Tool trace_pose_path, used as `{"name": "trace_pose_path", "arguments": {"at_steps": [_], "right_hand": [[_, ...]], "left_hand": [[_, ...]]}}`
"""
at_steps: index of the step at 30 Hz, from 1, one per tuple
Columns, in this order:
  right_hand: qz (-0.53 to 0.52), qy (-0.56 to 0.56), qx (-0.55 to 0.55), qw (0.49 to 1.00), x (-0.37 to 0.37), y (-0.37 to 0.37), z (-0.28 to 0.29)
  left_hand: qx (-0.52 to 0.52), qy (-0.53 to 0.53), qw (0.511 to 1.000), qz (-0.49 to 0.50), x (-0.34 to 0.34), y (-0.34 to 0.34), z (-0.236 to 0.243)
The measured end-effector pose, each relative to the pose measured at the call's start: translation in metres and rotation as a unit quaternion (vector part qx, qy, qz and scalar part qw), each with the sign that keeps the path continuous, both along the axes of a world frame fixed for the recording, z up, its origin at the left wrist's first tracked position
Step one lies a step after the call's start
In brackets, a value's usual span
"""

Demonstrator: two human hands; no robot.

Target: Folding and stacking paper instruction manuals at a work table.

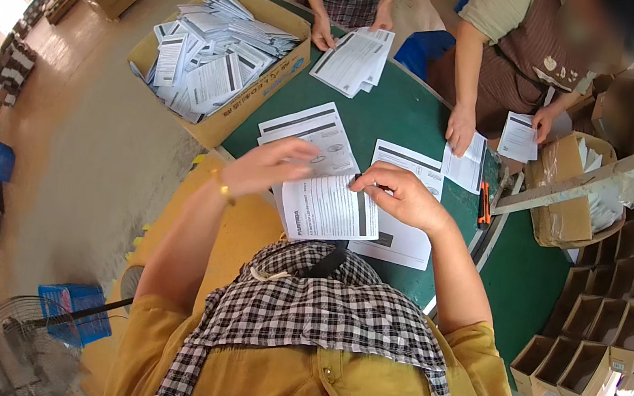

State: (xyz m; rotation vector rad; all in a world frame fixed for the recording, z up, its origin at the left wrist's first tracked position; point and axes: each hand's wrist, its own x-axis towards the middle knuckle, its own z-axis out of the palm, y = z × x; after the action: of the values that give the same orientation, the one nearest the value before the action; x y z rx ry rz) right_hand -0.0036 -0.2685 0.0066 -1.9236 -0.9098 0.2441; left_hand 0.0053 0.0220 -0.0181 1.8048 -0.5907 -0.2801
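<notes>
My right hand [407, 198] pinches the upper edge of a printed leaflet [331, 212], tilted in front of my checked apron. Just left of it is my left hand [272, 167], a bracelet on its wrist. Its fingers are blurred but look stretched out, with nothing visible in them. Behind my hands lies a stack of printed sheets [315, 130] on the green table [263, 120]. More printed sheets [400, 245] lie under and beside my right forearm.
A cardboard box [244, 109] heaped with folded leaflets [215, 60] stands at the left. Across the table, two people handle leaflets [354, 60]. An orange-and-black cutter [485, 205] lies near the right edge. Beyond it are another box [554, 205] and rows of small open cartons [583, 365].
</notes>
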Motion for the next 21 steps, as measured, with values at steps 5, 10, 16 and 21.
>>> {"name": "trace_pose_path", "arguments": {"at_steps": [5,10,16,21], "right_hand": [[-0.033,0.06,0.004,0.998,-0.003,0.015,0.017],[-0.138,0.004,-0.027,0.99,-0.013,0.019,-0.021],[-0.279,0.02,0.057,0.958,-0.004,0.015,-0.038],[-0.464,0.074,-0.004,0.883,0.022,0.012,-0.044]], "left_hand": [[0.172,0.074,0.978,-0.094,0.007,-0.044,0.014],[0.18,0.009,0.983,-0.029,0.002,-0.042,0.003],[0.096,0.149,0.984,-0.02,-0.006,-0.01,-0.008],[0.076,0.015,0.989,0.129,0.029,0.071,-0.039]]}}
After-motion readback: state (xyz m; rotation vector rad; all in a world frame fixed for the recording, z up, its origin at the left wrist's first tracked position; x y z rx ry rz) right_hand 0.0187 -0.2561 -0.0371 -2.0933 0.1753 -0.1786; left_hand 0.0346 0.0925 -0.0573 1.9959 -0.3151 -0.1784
